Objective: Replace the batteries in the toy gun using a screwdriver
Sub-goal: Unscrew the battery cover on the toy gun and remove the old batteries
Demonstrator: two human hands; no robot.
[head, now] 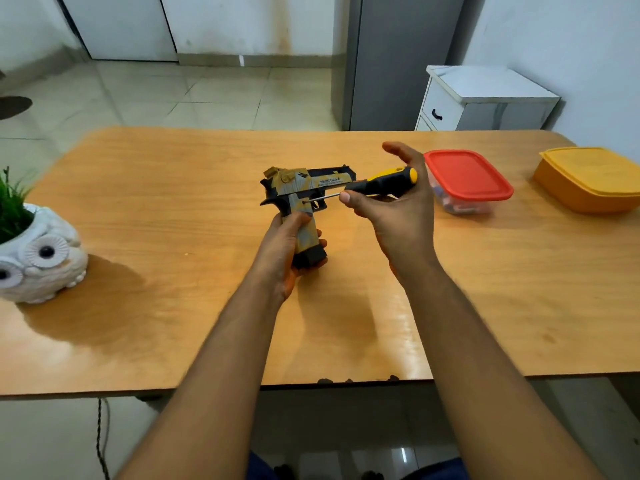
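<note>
A tan and black toy gun [304, 188] stands upright above the middle of the wooden table [173, 209], its barrel pointing right. My left hand [284, 251] grips its handle from the left. My right hand [391, 206] holds a screwdriver [381, 183] with a black and yellow handle. The thin metal shaft runs left, and its tip touches the side of the gun just above the grip. The fingers of my right hand are loosely spread around the screwdriver handle.
A clear box with a red lid [467, 178], holding small items, sits just right of my right hand. An orange lidded box [592, 178] is at the far right. A white owl planter [38, 258] stands at the left edge.
</note>
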